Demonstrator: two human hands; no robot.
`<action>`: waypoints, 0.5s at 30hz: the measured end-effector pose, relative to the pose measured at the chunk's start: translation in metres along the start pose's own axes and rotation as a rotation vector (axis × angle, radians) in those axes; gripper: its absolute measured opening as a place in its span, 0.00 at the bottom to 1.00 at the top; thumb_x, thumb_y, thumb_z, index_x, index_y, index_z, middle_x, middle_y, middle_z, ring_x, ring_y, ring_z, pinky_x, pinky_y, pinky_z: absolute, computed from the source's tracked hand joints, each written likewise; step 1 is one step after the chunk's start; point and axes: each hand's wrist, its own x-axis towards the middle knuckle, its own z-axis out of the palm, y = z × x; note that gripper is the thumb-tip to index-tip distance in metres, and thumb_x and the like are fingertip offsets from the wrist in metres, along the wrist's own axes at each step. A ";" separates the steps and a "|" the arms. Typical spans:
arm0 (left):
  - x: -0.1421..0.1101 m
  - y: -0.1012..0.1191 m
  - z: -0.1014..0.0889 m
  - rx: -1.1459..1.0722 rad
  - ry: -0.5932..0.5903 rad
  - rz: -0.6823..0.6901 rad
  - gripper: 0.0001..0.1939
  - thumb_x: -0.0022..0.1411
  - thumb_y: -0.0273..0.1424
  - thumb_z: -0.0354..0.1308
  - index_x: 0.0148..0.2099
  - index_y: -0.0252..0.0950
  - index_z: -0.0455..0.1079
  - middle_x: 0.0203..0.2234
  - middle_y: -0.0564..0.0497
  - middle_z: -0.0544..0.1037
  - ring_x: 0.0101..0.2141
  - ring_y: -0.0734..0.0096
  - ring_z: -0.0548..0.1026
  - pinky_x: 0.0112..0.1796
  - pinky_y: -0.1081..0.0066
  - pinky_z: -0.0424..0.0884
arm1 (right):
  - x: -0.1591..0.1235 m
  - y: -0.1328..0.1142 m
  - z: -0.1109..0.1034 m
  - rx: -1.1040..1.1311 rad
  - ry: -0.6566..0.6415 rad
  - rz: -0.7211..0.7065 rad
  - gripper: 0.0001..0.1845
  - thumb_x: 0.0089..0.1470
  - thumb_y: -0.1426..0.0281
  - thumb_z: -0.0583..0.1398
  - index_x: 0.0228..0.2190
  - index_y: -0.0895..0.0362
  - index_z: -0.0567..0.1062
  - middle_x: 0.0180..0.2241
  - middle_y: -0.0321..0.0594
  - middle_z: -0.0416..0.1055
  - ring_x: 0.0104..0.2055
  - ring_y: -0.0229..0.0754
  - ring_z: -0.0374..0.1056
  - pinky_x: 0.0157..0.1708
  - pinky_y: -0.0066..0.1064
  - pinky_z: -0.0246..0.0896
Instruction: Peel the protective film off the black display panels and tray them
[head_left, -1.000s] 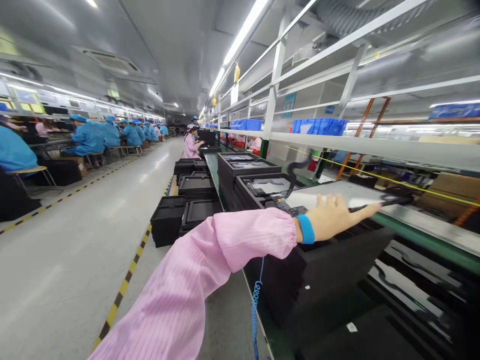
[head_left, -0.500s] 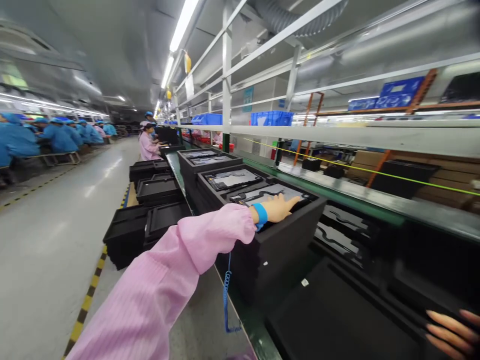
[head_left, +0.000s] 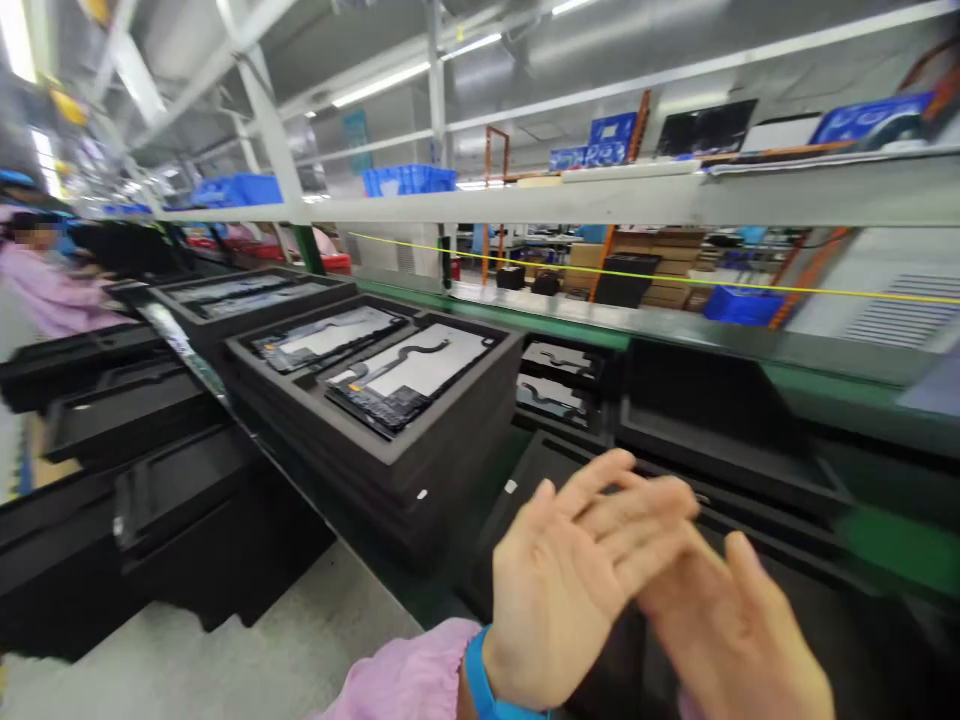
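The left hand (head_left: 577, 570) was raised, tilted up and to the right from a wrist wrapped in a blue band (head_left: 484, 675), its palm side showing, its thumb a little apart and its fingers close together, with nothing gripped. The right hand (head_left: 739, 630) leaned in to meet it, thumb pointing up; its fingers passed behind those of the left, so I could not tell whether they were straight or bent, nor how firmly the two hands touched. Motion blurred both, and the right forearm was cut off by the lower edge. Ahead and to the left of the left hand, well apart from it, two flat panels (head_left: 427, 365) with dark curved strips lay side by side in a black foam tray (head_left: 457, 400) on top of a stack. Just beyond the hands, more black trays (head_left: 720, 425) stood on the green bench (head_left: 907, 545); the hands covered part of them, and what lay beneath the palms was too dark to make out.
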 end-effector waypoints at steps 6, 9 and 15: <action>0.030 -0.002 0.024 -0.904 -0.082 0.105 0.26 0.67 0.34 0.33 0.56 0.35 0.68 0.54 0.50 0.71 0.57 0.68 0.65 0.57 0.71 0.58 | -0.031 0.024 0.014 0.105 -0.033 0.145 0.29 0.60 0.49 0.44 0.58 0.44 0.60 0.61 0.35 0.48 0.64 0.43 0.43 0.62 0.44 0.45; 0.031 -0.004 0.023 -0.969 -0.136 0.102 0.26 0.67 0.33 0.34 0.58 0.31 0.66 0.55 0.47 0.70 0.57 0.68 0.64 0.57 0.72 0.57 | -0.030 0.023 0.016 0.138 -0.033 0.133 0.29 0.60 0.49 0.45 0.59 0.45 0.58 0.63 0.33 0.43 0.64 0.43 0.42 0.63 0.43 0.41; 0.030 -0.008 0.019 -0.948 -0.201 0.112 0.26 0.67 0.32 0.33 0.58 0.35 0.66 0.54 0.51 0.71 0.57 0.71 0.65 0.57 0.72 0.57 | -0.020 0.009 0.024 0.084 -0.032 0.081 0.33 0.58 0.47 0.47 0.58 0.50 0.60 0.62 0.38 0.46 0.65 0.45 0.42 0.64 0.42 0.41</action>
